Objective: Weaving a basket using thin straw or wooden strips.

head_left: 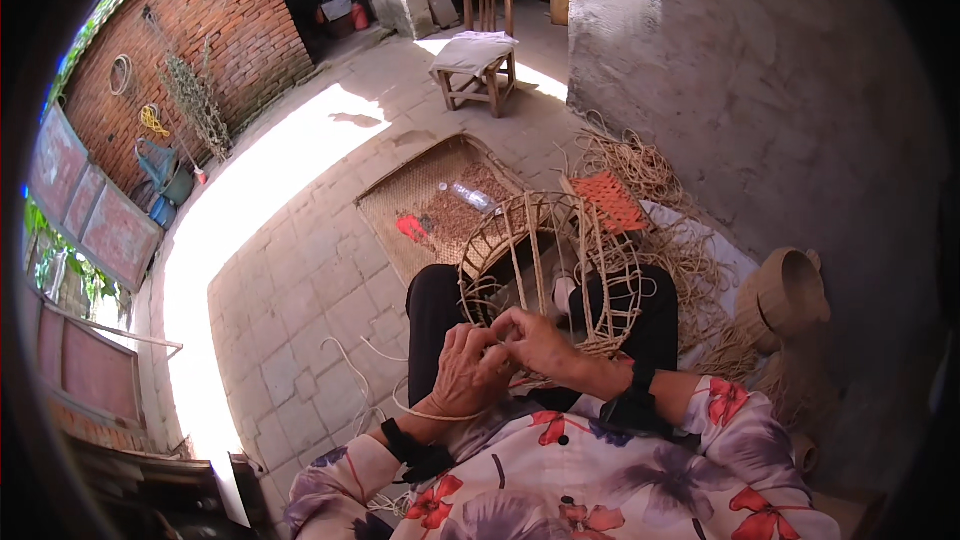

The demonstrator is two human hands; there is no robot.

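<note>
The left hand (466, 372) and right hand (542, 345) met at the near edge of the basket (538, 265), fingers curled; what either gripped could not be determined.

The round basket frame (535, 258) is straw-tan. Beneath it, the trousers (432, 315) are plain black; on its near side, the shirt (600, 470) is whitish, printed with large red and purple flowers. Just beyond it, the woven tray (392, 185) is brown with a fine weave pattern. At its far right, the mesh panel (608, 200) is orange, the tangled cord pile (640, 170) pale tan. Far to its left, the brick wall (190, 30) shows rust-red courses.
</note>
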